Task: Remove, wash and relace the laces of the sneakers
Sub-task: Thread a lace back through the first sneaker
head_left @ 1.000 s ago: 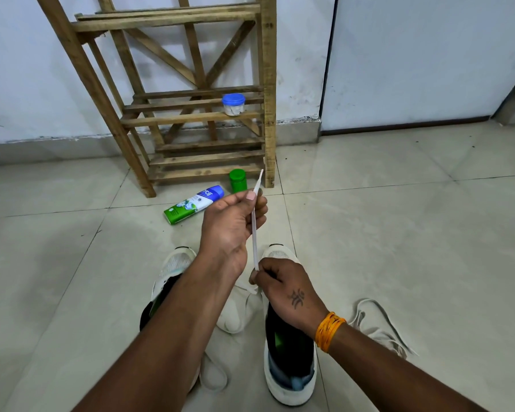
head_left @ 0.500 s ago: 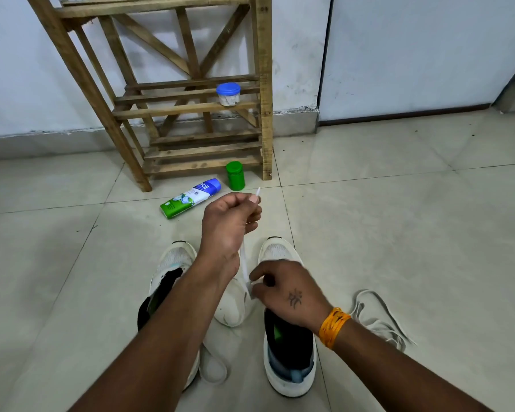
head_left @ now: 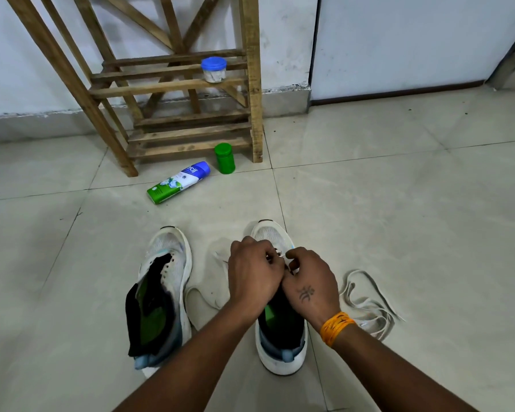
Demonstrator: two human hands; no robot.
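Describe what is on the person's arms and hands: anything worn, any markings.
Both forearms are bare, with no sleeves in view. The right hand has a small dark tattoo on its back, and an orange thread band is wound round that wrist. The left hand wears nothing.

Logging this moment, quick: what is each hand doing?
Left hand: fingers curled, pinching the lace at the right sneaker.
Right hand: curled at the eyelets; grip hidden.

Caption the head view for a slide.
Both hands, left and right, work a lace at the right sneaker; a loose lace lies beside it.
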